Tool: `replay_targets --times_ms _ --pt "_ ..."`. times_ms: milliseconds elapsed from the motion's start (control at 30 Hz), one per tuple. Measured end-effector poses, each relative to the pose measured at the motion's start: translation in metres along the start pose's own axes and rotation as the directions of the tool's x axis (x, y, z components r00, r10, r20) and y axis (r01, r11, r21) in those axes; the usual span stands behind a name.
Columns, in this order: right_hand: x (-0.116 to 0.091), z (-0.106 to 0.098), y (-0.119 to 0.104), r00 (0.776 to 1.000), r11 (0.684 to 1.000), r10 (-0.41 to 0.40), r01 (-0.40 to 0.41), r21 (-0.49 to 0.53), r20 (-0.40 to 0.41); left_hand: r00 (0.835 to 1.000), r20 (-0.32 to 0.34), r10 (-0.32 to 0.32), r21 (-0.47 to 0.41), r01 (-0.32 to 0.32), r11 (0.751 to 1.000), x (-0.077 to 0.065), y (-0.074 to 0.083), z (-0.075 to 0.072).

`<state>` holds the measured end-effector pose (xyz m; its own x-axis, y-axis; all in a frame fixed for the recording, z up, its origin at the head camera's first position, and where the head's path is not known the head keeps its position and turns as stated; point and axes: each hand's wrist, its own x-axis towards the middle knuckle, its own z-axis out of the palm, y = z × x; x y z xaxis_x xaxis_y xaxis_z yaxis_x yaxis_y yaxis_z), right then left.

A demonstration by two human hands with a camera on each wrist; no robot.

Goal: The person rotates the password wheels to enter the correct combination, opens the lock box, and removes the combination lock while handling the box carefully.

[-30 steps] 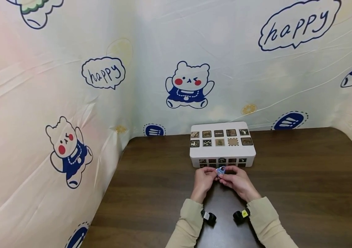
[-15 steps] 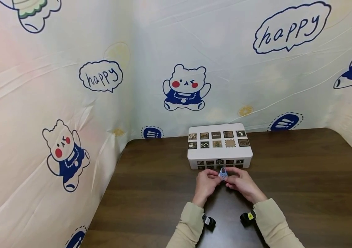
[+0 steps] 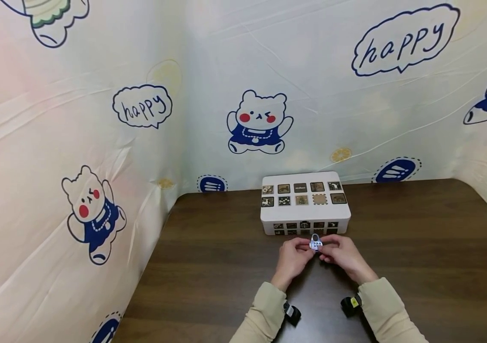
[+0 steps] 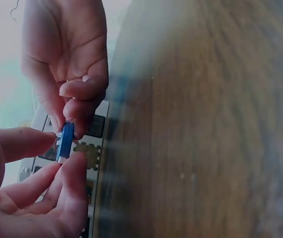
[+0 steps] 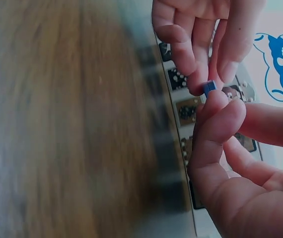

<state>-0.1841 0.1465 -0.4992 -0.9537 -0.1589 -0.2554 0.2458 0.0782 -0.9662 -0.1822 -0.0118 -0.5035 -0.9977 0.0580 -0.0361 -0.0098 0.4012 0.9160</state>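
A small blue combination padlock (image 3: 315,245) with a silver shackle is held up between both hands, just in front of the white box. My left hand (image 3: 293,261) pinches it from the left with thumb and fingertips. From the other side, the fingertips of my right hand (image 3: 346,257) pinch it too. In the left wrist view the padlock (image 4: 66,142) shows its narrow blue edge between the two hands. Only a bit of the padlock (image 5: 209,88) shows in the right wrist view; fingers cover most of it.
A white box (image 3: 286,215) with small dark square pictures stands at the back of the brown wooden table (image 3: 213,247). Behind it hangs a pale cloth (image 3: 204,119) printed with bears and "happy" bubbles. Black wrist cameras (image 3: 292,314) sit by the sleeves.
The padlock has turned in the fingers, so its shackle points up and its dials face the head camera. Both hands have shifted slightly right, still pinching it.
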Motion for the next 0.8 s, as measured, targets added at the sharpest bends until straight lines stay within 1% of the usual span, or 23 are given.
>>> replay_targets --times_ms 167,367,500,567,667,800 --pt "-0.001 -0.008 0.005 1.000 1.000 0.007 -0.008 -0.017 -0.016 0.998 0.060 0.018 -0.011 -0.018 1.000 -0.001 0.000 0.007" --pt "-0.005 -0.017 0.006 1.000 0.999 -0.030 0.030 -0.035 0.006 0.994 0.097 0.047 0.012 -0.049 0.999 -0.002 0.002 0.012" --pt "-0.008 -0.022 0.007 1.000 0.998 -0.028 0.028 -0.062 -0.005 0.990 0.133 0.048 0.012 -0.050 0.999 -0.001 0.004 0.015" --pt "-0.009 -0.024 0.007 1.000 0.997 -0.021 0.020 -0.078 -0.015 0.988 0.152 0.037 -0.004 -0.037 0.999 -0.001 0.005 0.017" --pt "-0.010 -0.027 0.008 1.000 0.995 -0.006 0.003 -0.099 -0.030 0.984 0.177 0.000 -0.061 0.011 0.998 0.001 0.005 0.021" --pt "-0.012 -0.032 0.008 1.000 0.994 0.000 -0.002 -0.108 -0.026 0.979 0.199 -0.037 -0.138 0.066 0.988 0.002 0.003 0.028"
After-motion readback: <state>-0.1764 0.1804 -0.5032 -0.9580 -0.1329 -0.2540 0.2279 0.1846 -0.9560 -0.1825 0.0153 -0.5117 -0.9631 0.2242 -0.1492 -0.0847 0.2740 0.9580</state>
